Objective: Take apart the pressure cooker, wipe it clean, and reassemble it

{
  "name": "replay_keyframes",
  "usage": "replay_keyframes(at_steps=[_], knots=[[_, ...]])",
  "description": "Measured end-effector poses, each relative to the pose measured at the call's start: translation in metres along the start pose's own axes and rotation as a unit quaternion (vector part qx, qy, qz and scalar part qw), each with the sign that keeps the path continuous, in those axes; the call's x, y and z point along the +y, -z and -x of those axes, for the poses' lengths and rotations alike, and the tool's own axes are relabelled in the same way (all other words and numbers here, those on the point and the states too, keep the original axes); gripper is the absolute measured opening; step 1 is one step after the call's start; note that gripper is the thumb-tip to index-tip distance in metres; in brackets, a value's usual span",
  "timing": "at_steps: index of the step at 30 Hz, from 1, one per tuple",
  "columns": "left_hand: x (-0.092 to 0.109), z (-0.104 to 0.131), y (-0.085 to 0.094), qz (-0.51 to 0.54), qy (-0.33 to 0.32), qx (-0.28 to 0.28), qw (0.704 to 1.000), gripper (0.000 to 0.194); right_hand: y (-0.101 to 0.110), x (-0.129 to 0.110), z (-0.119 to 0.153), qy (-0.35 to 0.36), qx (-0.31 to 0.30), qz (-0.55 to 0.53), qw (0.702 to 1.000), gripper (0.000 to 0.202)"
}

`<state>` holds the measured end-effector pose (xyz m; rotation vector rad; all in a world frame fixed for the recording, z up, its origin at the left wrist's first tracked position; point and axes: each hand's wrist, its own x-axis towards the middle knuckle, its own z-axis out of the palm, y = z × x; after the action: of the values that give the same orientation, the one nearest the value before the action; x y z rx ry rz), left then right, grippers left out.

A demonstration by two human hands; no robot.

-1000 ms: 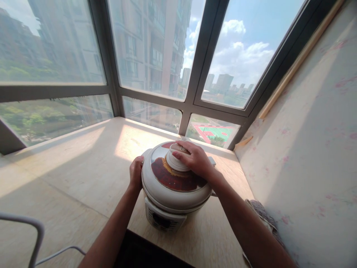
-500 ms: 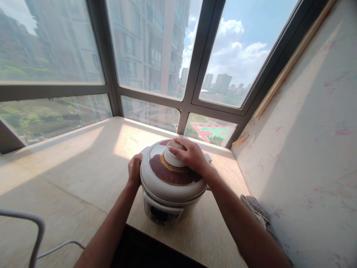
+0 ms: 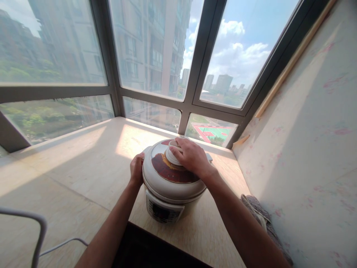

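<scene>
A white electric pressure cooker (image 3: 192, 207) stands upright on the pale stone sill, its dark control panel (image 3: 162, 213) facing me. Its round lid (image 3: 170, 189), shiny with reddish-brown reflections, sits on top. My right hand (image 3: 193, 157) lies over the raised knob (image 3: 171, 158) in the lid's middle, thumb on the near side and fingers curled across it. At the cooker's left side, my left hand (image 3: 136, 169) is closed around the side handle; most of its fingers are hidden. A small handle (image 3: 209, 158) juts out on the right side.
Framed windows (image 3: 153, 56) enclose the sill (image 3: 83, 178) at the back and left. A flowered wall (image 3: 315, 156) rises on the right, with a grey-brown cloth (image 3: 255, 208) at its foot. A grey cable (image 3: 41, 227) loops at lower left. Something dark (image 3: 150, 249) lies in front.
My right hand has shifted slightly over the knob, covering more of its brown top. The left hand keeps its place on the cooker. The whole view has moved a little.
</scene>
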<state>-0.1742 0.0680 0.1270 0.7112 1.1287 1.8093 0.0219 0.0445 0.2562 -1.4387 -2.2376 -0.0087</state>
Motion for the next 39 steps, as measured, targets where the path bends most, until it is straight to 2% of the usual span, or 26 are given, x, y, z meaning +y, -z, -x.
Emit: replay_keyframes(at_steps=[4, 15, 27, 39], knots=[[-0.0020, -0.0009, 0.0009, 0.005, 0.008, 0.000, 1.000, 0.029, -0.0011, 0.0005, 0.0010, 0.004, 0.010, -0.008, 1.000, 0.045], [-0.0032, -0.0009, 0.0015, 0.018, 0.013, -0.009, 1.000, 0.031, -0.0072, 0.0001, 0.0010, -0.009, 0.036, -0.024, 0.999, 0.040], [-0.0098, -0.0055, 0.0054, 0.022, 0.009, -0.007, 1.000, 0.033, -0.0071, 0.0001, 0.0022, -0.003, 0.042, -0.028, 0.999, 0.043], [-0.0062, -0.0034, 0.0038, 0.004, -0.003, -0.008, 1.000, 0.031, -0.0086, 0.0009, 0.0016, 0.000, 0.049, -0.021, 0.999, 0.042]])
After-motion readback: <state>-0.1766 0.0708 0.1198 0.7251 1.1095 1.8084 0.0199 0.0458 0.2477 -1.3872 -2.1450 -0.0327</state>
